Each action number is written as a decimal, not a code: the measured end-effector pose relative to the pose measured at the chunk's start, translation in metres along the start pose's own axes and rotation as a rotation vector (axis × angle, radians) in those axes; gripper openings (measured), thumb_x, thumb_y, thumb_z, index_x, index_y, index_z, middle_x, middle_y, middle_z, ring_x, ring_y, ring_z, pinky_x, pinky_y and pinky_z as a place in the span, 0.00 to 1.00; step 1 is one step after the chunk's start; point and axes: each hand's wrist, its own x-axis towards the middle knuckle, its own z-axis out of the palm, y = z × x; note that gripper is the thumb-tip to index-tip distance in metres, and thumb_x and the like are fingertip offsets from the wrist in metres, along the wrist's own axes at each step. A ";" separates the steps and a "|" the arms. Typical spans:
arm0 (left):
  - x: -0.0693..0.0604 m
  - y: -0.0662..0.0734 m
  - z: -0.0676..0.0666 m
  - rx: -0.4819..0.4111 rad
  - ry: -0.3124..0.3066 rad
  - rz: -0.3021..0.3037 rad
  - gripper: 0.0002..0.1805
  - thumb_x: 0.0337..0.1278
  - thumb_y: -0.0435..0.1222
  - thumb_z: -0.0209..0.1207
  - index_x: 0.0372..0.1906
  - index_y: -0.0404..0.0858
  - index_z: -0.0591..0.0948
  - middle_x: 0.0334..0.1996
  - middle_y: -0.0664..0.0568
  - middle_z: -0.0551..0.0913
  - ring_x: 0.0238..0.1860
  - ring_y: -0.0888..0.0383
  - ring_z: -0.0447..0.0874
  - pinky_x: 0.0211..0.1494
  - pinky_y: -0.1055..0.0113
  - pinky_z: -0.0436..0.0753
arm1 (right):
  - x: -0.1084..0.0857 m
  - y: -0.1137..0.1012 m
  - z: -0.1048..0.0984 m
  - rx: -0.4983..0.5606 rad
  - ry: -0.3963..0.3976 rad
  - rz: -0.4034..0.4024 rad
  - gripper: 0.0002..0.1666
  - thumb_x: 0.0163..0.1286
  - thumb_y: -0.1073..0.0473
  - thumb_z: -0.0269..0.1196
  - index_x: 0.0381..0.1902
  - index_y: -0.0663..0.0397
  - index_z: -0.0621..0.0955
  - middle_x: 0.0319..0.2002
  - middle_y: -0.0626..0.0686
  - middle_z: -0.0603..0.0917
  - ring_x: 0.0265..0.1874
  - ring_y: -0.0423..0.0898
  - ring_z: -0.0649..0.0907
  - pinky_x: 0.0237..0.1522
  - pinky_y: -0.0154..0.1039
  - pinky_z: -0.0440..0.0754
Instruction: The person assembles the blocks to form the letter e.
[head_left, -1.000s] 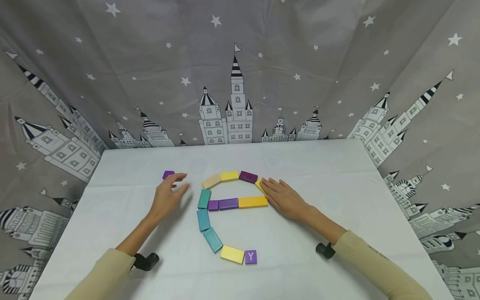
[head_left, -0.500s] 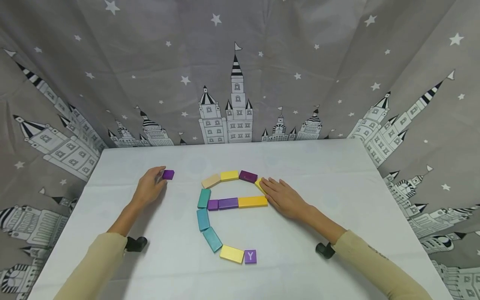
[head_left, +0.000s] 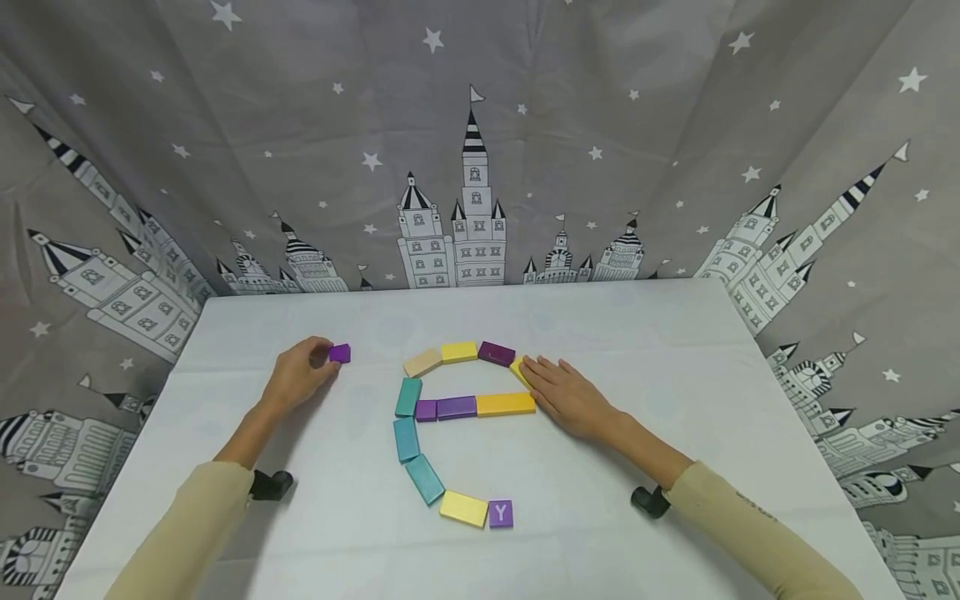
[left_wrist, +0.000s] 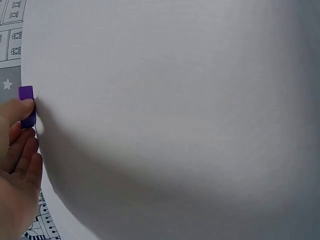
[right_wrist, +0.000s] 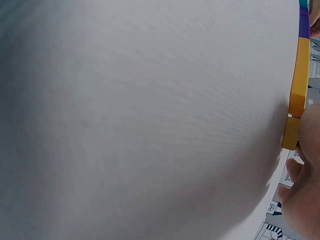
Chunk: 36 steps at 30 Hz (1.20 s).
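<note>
My left hand [head_left: 297, 375] pinches a small purple block [head_left: 340, 353] between thumb and fingertips, left of the other blocks. The thumb lies across that purple block [left_wrist: 27, 106] in the left wrist view. Fingers fairly straight, my right hand [head_left: 570, 396] rests over a yellow block [head_left: 517, 369] and hides part of it. That block ends an arc with a dark purple block [head_left: 497, 353], a yellow block [head_left: 459, 352] and a beige block [head_left: 422, 362]. Across the middle lie a small purple block [head_left: 426, 411], a longer purple block [head_left: 457, 407] and an orange-yellow block [head_left: 506, 405].
Teal blocks [head_left: 408, 397] and blue-teal blocks [head_left: 425, 479] curve down the left side to a pale yellow block [head_left: 464, 508] and a purple block marked Y [head_left: 501, 514]. A white cloth [head_left: 637, 333] covers the table; a grey castle-print curtain [head_left: 570, 108] hangs behind.
My left hand moved left to the far purple block, took hold of it between thumb and fingers, and shifted it slightly. The right hand stayed in place.
</note>
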 end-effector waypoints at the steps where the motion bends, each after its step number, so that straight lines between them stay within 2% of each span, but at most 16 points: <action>1: -0.001 0.000 0.000 -0.006 0.004 -0.002 0.22 0.64 0.34 0.64 0.57 0.25 0.74 0.53 0.29 0.78 0.56 0.34 0.75 0.62 0.41 0.72 | 0.000 0.000 0.000 -0.002 -0.001 0.000 0.32 0.81 0.53 0.49 0.77 0.56 0.61 0.76 0.54 0.61 0.74 0.54 0.60 0.73 0.56 0.53; 5: -0.009 0.007 0.001 -0.062 0.034 0.020 0.23 0.62 0.34 0.66 0.56 0.26 0.75 0.51 0.30 0.80 0.53 0.35 0.78 0.58 0.42 0.75 | 0.000 0.000 0.001 -0.007 -0.004 0.001 0.32 0.81 0.53 0.49 0.77 0.56 0.61 0.76 0.54 0.60 0.75 0.54 0.59 0.73 0.57 0.54; 8: -0.017 0.021 0.005 -0.095 0.064 0.066 0.23 0.60 0.33 0.68 0.56 0.26 0.77 0.49 0.31 0.81 0.52 0.35 0.79 0.57 0.42 0.77 | 0.000 0.000 0.001 -0.006 -0.012 0.007 0.32 0.81 0.52 0.49 0.77 0.55 0.60 0.76 0.54 0.60 0.75 0.54 0.59 0.74 0.56 0.53; 13: -0.032 0.057 0.018 -0.139 0.097 0.148 0.20 0.54 0.30 0.71 0.51 0.28 0.81 0.46 0.35 0.83 0.48 0.38 0.82 0.53 0.44 0.81 | 0.000 0.000 0.002 -0.015 -0.037 0.029 0.33 0.81 0.50 0.48 0.78 0.53 0.59 0.77 0.52 0.58 0.76 0.52 0.56 0.74 0.55 0.51; 20: -0.060 0.114 0.038 -0.201 0.082 0.222 0.22 0.50 0.33 0.74 0.50 0.31 0.82 0.45 0.41 0.84 0.46 0.44 0.82 0.51 0.48 0.83 | 0.001 -0.001 0.001 -0.012 -0.034 0.025 0.33 0.81 0.51 0.49 0.78 0.55 0.60 0.76 0.54 0.59 0.75 0.53 0.58 0.74 0.56 0.53; 25: -0.081 0.145 0.056 -0.230 0.034 0.299 0.22 0.48 0.34 0.75 0.49 0.33 0.82 0.43 0.47 0.84 0.43 0.49 0.82 0.48 0.52 0.84 | 0.001 -0.002 0.001 -0.008 -0.030 0.029 0.32 0.81 0.51 0.49 0.77 0.55 0.60 0.76 0.53 0.60 0.75 0.53 0.58 0.74 0.56 0.52; 28: -0.096 0.161 0.070 -0.257 -0.017 0.328 0.20 0.48 0.33 0.75 0.48 0.35 0.83 0.41 0.50 0.84 0.42 0.51 0.82 0.46 0.55 0.85 | 0.001 -0.002 0.001 -0.003 -0.022 0.030 0.32 0.81 0.52 0.49 0.77 0.55 0.60 0.76 0.53 0.60 0.75 0.53 0.58 0.74 0.56 0.52; 31: -0.111 0.177 0.083 -0.283 -0.080 0.340 0.19 0.47 0.32 0.75 0.46 0.37 0.82 0.40 0.53 0.83 0.41 0.52 0.82 0.45 0.57 0.85 | 0.001 -0.001 0.001 -0.004 -0.018 0.026 0.32 0.81 0.52 0.49 0.77 0.55 0.61 0.76 0.54 0.60 0.75 0.54 0.58 0.74 0.57 0.53; 36: -0.130 0.196 0.104 -0.300 -0.205 0.326 0.18 0.49 0.35 0.75 0.45 0.39 0.82 0.39 0.57 0.82 0.40 0.55 0.79 0.46 0.63 0.83 | 0.001 -0.001 0.001 -0.004 -0.010 0.012 0.31 0.81 0.53 0.49 0.77 0.56 0.61 0.76 0.55 0.61 0.75 0.55 0.59 0.73 0.57 0.53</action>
